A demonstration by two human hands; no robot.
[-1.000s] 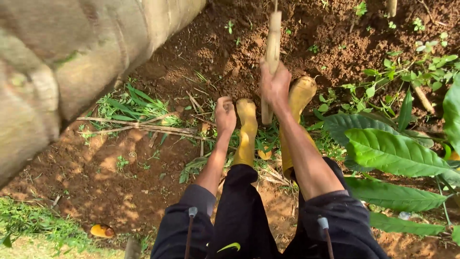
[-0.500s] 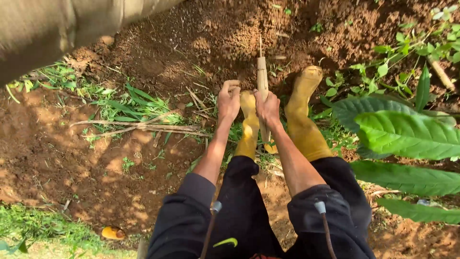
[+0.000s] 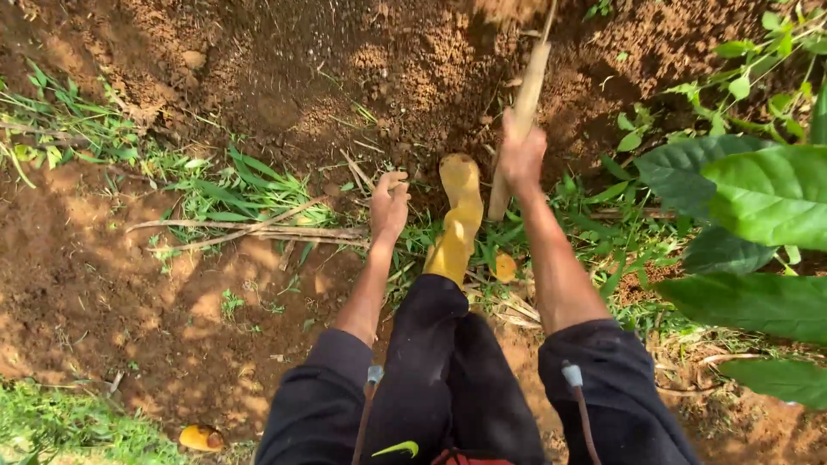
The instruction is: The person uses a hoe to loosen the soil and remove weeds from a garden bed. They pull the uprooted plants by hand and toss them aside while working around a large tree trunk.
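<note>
Wooden tool handle gripped one-handed above freshly turned red soil.

The pale wooden handle (image 3: pixel 523 116) slants up toward the top edge, its lower end near the ground beside the yellow boot (image 3: pixel 457 220), its working end out of view. The right hand (image 3: pixel 522 158) is clenched round the shaft low down, probably to steady its weight. The left hand (image 3: pixel 389 205) hangs free with fingers loosely curled, grasping nothing, just above cut grass and dry stalks (image 3: pixel 258 226). The boot is planted at the edge of the loose dug soil (image 3: pixel 405 69), bracing the stance. Broad green leaves (image 3: pixel 767 194) crowd in from the right; a small yellow object (image 3: pixel 200 437) lies apart on bare earth.
</note>
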